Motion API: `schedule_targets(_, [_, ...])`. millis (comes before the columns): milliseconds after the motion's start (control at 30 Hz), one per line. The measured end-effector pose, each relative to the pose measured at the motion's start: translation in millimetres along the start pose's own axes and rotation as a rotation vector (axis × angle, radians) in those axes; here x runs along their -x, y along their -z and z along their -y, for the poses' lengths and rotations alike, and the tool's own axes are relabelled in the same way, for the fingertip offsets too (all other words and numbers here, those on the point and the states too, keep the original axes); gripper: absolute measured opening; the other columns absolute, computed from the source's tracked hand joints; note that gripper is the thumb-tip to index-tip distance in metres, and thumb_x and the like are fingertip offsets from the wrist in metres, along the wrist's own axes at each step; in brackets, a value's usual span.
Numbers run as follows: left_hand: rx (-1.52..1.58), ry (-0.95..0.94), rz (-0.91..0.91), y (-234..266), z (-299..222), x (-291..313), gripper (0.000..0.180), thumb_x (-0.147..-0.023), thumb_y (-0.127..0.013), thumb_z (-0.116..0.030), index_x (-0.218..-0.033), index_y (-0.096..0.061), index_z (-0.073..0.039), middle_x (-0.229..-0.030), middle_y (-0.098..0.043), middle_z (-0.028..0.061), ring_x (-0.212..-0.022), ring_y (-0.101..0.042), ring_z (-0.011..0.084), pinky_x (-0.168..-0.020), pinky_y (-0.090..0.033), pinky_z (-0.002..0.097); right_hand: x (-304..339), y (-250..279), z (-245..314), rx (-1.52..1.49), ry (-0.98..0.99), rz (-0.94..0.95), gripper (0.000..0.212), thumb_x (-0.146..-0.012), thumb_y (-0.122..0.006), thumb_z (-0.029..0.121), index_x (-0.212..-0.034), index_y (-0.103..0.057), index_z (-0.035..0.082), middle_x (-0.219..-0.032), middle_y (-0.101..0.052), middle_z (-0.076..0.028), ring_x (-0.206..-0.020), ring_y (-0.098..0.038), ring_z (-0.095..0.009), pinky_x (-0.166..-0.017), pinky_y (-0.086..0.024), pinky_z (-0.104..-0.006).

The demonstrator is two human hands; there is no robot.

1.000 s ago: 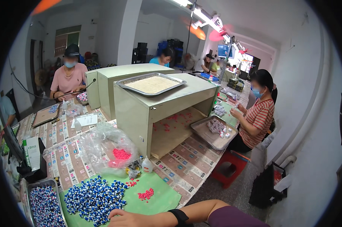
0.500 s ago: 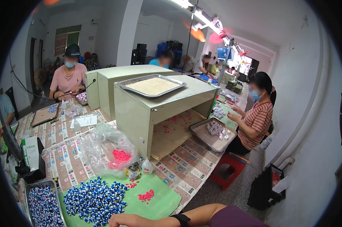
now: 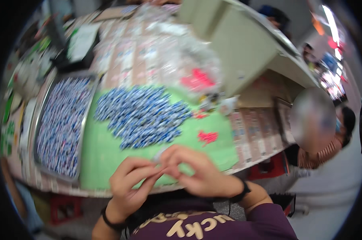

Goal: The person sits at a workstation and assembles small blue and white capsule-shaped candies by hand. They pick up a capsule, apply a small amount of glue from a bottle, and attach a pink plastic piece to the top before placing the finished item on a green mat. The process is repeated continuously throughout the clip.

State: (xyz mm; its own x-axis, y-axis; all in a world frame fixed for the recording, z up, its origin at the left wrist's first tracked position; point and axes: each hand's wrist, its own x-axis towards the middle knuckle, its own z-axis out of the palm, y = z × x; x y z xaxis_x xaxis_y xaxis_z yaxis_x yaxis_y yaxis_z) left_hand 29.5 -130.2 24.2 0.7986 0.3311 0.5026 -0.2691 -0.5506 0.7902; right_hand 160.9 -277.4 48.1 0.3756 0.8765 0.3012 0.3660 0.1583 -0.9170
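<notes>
Both hands meet low in the middle of the frame, over the near edge of a green sheet (image 3: 101,160). The left hand (image 3: 131,180) comes in from the lower left and the right hand (image 3: 197,170) from the lower right, fingers bent inward, thumbs and fingertips drawn together until the two nearly touch or do touch. A small pale piece (image 3: 158,155) shows right at the fingertips — it is too blurred to tell which hand, if either, grips it. Just above the hands, in the middle of the frame, a broad heap of blue-and-white pieces (image 3: 145,116) lies on the sheet, smeared by blur. To the right of the heap sits a little cluster of pink pieces (image 3: 207,137), with a smaller pink group (image 3: 200,115) above it. At left, a metal tray (image 3: 85,132) stands beside the sheet, filled with more small pieces in blue, white and pinkish tones. At upper centre, a clear plastic bag (image 3: 173,60) with bright pink contents rests on the patterned counter (image 3: 121,72), and a whitish bottle (image 3: 228,106) is near its lower right. A pale cabinet (image 3: 245,44) fills the upper right — beyond it, at the right edge, is a co-worker in a striped top (image 3: 315,158).
</notes>
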Motion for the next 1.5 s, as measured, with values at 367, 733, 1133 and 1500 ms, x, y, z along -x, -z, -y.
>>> schedule_targets(367, [0.394,0.410,-0.203,26.9,26.6,29.3,0.026,-0.085,-0.067,0.007,-0.111,-0.068,0.001,-0.108,-0.065,0.0106,-0.095,-0.065,0.0155,-0.082,-0.056,0.0270,-28.0,10.5,-20.2,0.747,0.042,0.259,0.020,-0.074,-0.055,-0.009,-0.083,-0.049,0.008,-0.077,-0.052,-0.006,-0.079,-0.055,-0.027,-0.083,-0.039,-0.0389])
schedule_targets(733, [0.716,0.498,-0.260,25.5,28.6,29.2,0.026,-0.087,-0.066,0.010,-0.112,-0.061,0.005,-0.110,-0.066,0.0134,-0.100,-0.069,0.0218,-0.087,-0.056,0.0291,-29.4,10.6,-24.5,0.775,-0.025,0.255,0.022,-0.073,-0.054,-0.011,-0.083,-0.050,0.008,-0.079,-0.055,-0.004,-0.082,-0.058,-0.025,-0.086,-0.038,-0.0380])
schedule_targets(1133, [0.715,0.363,-0.207,-4.5,10.2,17.0,0.024,-0.084,-0.069,0.010,-0.105,-0.063,0.003,-0.107,-0.064,0.0118,-0.099,-0.066,0.0172,-0.086,-0.058,0.0284,-16.8,-15.7,11.1,0.086,-0.052,-0.107,0.025,-0.082,-0.066,-0.009,-0.080,-0.048,0.008,-0.086,-0.062,-0.004,-0.080,-0.059,-0.018,-0.080,-0.041,-0.0312])
schedule_targets(1500, [0.408,0.215,-0.234,-5.5,6.9,18.0,0.021,-0.079,-0.074,0.010,-0.098,-0.068,0.002,-0.102,-0.068,0.0148,-0.090,-0.069,0.0180,-0.075,-0.058,0.0275,-16.0,-19.5,6.7,0.406,0.131,-0.017,0.026,-0.086,-0.067,-0.007,-0.084,-0.045,0.008,-0.095,-0.058,-0.010,-0.079,-0.055,-0.017,-0.078,-0.042,-0.0290])
